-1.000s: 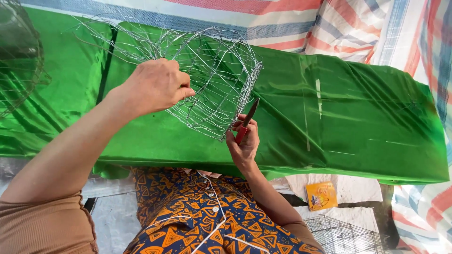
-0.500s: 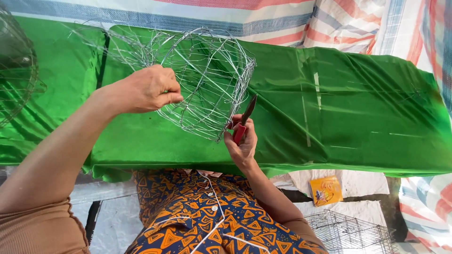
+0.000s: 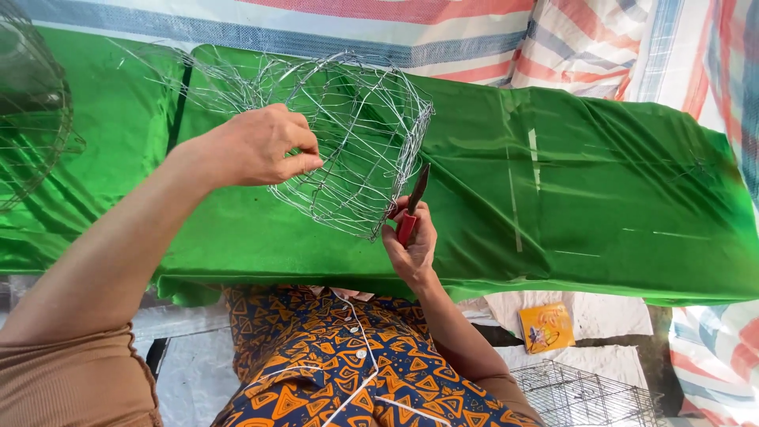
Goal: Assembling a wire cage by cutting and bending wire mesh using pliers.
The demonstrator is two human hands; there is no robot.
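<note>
A round cage-like frame of thin silver wire [image 3: 360,134] lies on its side over a sheet of shiny green cloth [image 3: 601,198]. My left hand [image 3: 257,146] pinches the wires on the frame's near left side. My right hand [image 3: 411,241] is closed on red-handled pliers [image 3: 411,207], whose dark jaws point up at the frame's lower rim. Whether the jaws touch a wire cannot be made out.
A second wire frame [image 3: 28,119] sits at the far left on the green cloth. Striped tarpaulin [image 3: 443,28] lies beyond. Near my patterned lap [image 3: 316,372] are a small orange packet [image 3: 545,326] and a flat wire grid [image 3: 585,395].
My left hand has shifted slightly along the frame's wires, and the frame has tilted a little. My right hand keeps the pliers at the lower rim.
</note>
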